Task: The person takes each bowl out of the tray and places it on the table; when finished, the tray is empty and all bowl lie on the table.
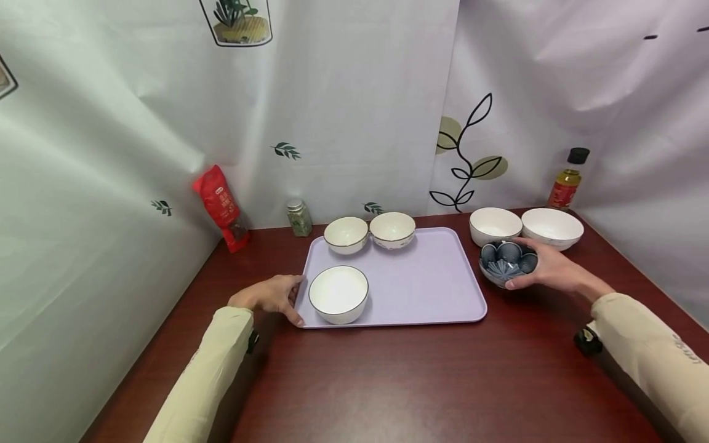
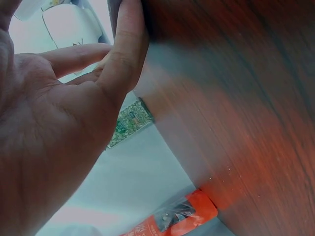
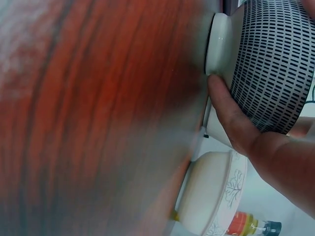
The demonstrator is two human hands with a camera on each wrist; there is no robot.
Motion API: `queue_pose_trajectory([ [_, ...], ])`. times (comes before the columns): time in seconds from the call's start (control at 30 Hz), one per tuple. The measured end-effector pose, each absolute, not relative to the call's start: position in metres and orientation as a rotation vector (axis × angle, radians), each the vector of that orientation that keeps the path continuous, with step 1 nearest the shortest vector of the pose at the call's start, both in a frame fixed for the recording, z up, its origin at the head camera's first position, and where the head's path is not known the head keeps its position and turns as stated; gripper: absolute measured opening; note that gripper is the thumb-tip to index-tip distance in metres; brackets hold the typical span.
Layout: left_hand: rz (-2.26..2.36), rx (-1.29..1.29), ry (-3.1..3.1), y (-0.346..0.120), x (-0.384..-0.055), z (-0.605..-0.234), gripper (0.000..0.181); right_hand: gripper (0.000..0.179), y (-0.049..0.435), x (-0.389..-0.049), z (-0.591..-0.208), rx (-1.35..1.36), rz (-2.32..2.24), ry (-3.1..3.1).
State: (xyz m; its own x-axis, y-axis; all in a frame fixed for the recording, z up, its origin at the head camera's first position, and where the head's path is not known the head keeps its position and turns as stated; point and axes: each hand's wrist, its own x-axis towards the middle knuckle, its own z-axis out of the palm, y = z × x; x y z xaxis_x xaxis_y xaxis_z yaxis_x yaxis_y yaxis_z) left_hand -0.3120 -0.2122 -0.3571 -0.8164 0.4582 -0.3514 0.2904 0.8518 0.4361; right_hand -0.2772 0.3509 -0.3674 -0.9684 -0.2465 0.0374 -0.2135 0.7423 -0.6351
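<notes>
My right hand (image 1: 556, 268) grips a small bowl (image 1: 508, 261) with a dark blue patterned inside, thumb at the near side and fingers at the far side. In the right wrist view, this bowl (image 3: 275, 59) shows a dashed grid outside and a pale foot, close to the tabletop. At the left, my left hand (image 1: 276, 296) touches the left edge of a lilac tray (image 1: 426, 289), thumb by its front corner. On the tray, beside that hand, stands a white bowl (image 1: 339, 295) with a dark rim. Two more white bowls, a left one (image 1: 346, 235) and a right one (image 1: 392, 230), stand at its back edge.
Behind the patterned bowl stand two white bowls, one nearer (image 1: 495, 226) and one further right (image 1: 552, 228). An oil bottle (image 1: 566, 181) is in the back right corner. A spice jar (image 1: 300, 218) and a red packet (image 1: 223, 206) stand along the back, left of centre.
</notes>
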Motion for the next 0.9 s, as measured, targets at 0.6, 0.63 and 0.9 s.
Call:
queue_pose_trajectory([
  [0.6,0.45,0.56,2.595,-0.2103,-0.3122,-0.3565,0.111,0.102,0.3456,-0.2784,-0.3653,-0.37,-0.987,2.895],
  [0.63,0.448,0.562,2.598,-0.2104,-0.3121,-0.3563,0.111,0.103,0.3454,-0.2784,-0.3649,-0.366,-0.983,2.893],
  [0.9,0.445,0.562,2.588,-0.211,-0.3144,-0.3571,0.113,0.106,0.3462,-0.2809,-0.3646,-0.333,-0.94,2.892],
])
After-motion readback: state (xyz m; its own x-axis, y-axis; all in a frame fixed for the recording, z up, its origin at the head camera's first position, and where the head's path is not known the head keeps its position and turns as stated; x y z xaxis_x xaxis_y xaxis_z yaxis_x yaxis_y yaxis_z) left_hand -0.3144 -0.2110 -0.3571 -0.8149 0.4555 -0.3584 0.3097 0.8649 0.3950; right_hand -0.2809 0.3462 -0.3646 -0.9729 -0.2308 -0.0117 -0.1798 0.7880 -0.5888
